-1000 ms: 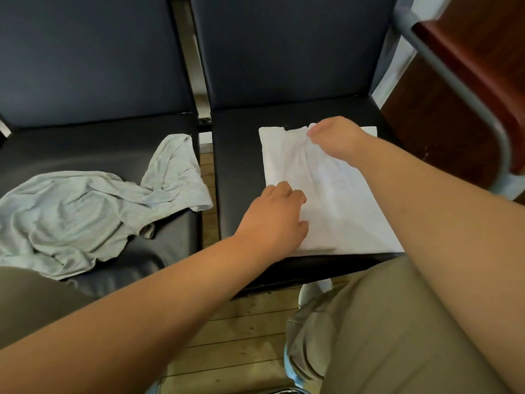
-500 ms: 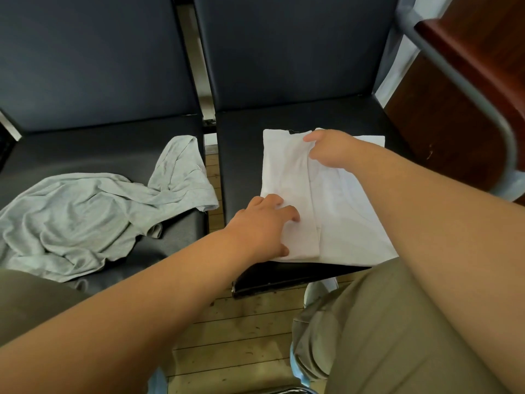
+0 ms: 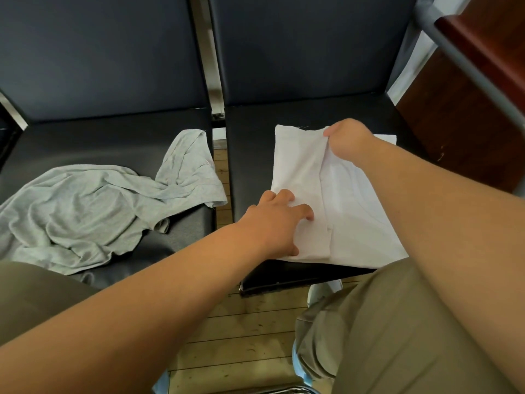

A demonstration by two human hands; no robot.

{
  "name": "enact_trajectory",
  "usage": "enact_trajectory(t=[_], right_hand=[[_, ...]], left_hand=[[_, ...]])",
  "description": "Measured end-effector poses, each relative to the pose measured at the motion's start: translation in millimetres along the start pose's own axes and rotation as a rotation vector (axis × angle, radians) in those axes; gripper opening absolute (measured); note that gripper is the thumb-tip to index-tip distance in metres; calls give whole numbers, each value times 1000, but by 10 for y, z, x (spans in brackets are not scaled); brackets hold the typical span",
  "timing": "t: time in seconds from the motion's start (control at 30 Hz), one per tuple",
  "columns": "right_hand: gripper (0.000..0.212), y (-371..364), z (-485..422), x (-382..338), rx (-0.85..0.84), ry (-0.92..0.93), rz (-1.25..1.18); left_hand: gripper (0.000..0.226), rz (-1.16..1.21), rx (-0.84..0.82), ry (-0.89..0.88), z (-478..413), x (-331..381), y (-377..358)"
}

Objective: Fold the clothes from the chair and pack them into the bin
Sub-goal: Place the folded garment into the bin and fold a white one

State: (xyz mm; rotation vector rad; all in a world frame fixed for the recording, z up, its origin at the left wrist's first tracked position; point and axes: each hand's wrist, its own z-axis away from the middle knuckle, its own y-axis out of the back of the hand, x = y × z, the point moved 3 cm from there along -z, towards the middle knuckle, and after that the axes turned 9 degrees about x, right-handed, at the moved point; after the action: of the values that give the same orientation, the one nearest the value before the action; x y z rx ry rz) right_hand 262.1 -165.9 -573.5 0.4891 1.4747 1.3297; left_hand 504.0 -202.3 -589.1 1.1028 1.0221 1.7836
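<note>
This looks like a waiting room or an office corner. Dark padded chairs [image 3: 298, 52] stand linked side by side on a chrome frame [image 3: 211, 81], over a worn plank floor [image 3: 241, 331], with a reddish wooden cabinet [image 3: 454, 123] alongside.

On the left chair seat [image 3: 85, 143] lies a crumpled garment [image 3: 79, 211]; on the right chair seat [image 3: 255, 155], a partly folded shirt [image 3: 366, 223], left hand [image 3: 272, 223] at its near edge, right hand [image 3: 343, 140] at its far edge.
</note>
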Motion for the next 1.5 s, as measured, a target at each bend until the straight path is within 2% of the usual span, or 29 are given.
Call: enact_trajectory(t=[0.1, 0.2, 0.33, 0.47, 0.57, 0.67, 0.73, 0.8, 0.9, 1.0, 1.1, 1.17, 1.23, 1.33, 1.4, 1.5], right_hand=[[44, -61, 45, 10, -48, 20, 64], [49, 17, 37, -8, -16, 8, 42], [30, 152, 28, 13, 7, -63, 147], [39, 62, 70, 144, -62, -71, 186], [38, 52, 49, 156, -78, -93, 167], [33, 53, 17, 184, -96, -125, 11], [31, 97, 14, 199, -101, -110, -153], [27, 161, -13, 225, -29, -93, -223], [33, 208, -82, 331, 57, -68, -41], [40, 277, -72, 508, 116, -104, 39], [52, 282, -15, 717, 103, -173, 130], [51, 285, 14, 813, 87, -169, 183], [36, 293, 10, 858, 82, -191, 190], [13, 337, 139, 814, 8, -276, 94], [19, 382, 139, 780, 2, -324, -45], [20, 438, 120, 709, 22, -484, -390]], left_hand=[[80, -60, -25, -97, 40, 72, 21], [81, -43, -120, -187, 38, 83, -3], [77, 10, -214, -191, 1, 54, 10], [77, -2, -266, -250, -32, -15, 5], [78, -14, -265, -226, -43, -106, 38], [74, 13, -204, -136, -51, -232, 179], [59, -22, -120, -77, -86, -320, 258], [40, -129, -13, -70, -137, -349, 274], [28, -100, 145, -127, -134, -182, 182], [37, 53, 199, -354, 25, 225, -22], [57, -9, 189, -545, 169, 578, -317], [62, -95, 251, -552, 179, 661, -480], [55, -138, 334, -512, 182, 686, -566], [43, -157, 426, -481, 173, 690, -614], [34, -128, 458, -466, 168, 676, -598], [18, -27, 424, -382, 176, 658, -454]])
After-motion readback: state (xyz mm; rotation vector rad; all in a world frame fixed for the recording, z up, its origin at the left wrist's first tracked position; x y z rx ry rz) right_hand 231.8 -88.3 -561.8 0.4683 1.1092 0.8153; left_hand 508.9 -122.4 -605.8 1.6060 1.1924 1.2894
